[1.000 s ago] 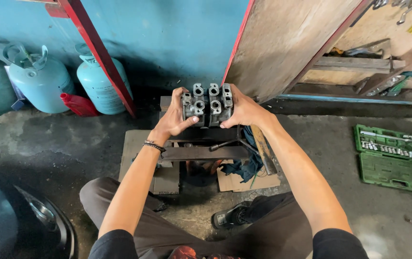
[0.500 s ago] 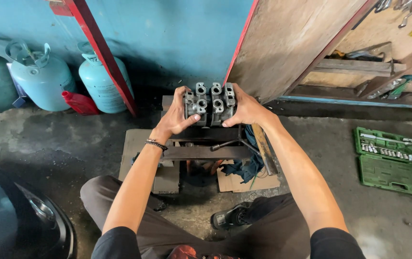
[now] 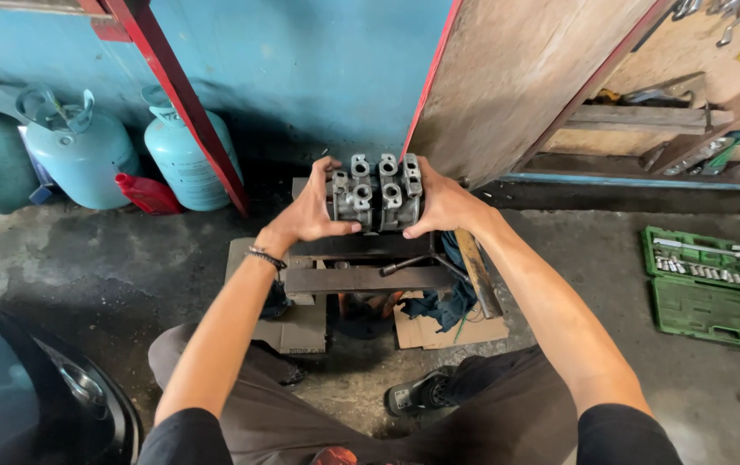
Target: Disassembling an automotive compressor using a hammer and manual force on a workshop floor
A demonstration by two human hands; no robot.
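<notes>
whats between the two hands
In the head view, a grey metal engine part with round ports sits between the left hand and the right hand, each pressed against one side of it.

The ridged cast-metal engine block [image 3: 377,194] is dull silver-grey with darker grime in its ports, and the thin beaded wristband [image 3: 265,257] at its 7 o'clock is black. At 9 o'clock stand two pale turquoise rounded gas cylinders [image 3: 182,153] beside a red plastic canister [image 3: 148,195], against a bright blue painted wall [image 3: 301,60]. At 4 o'clock lies an open green plastic socket-set case [image 3: 714,288] with silver sockets.
</notes>
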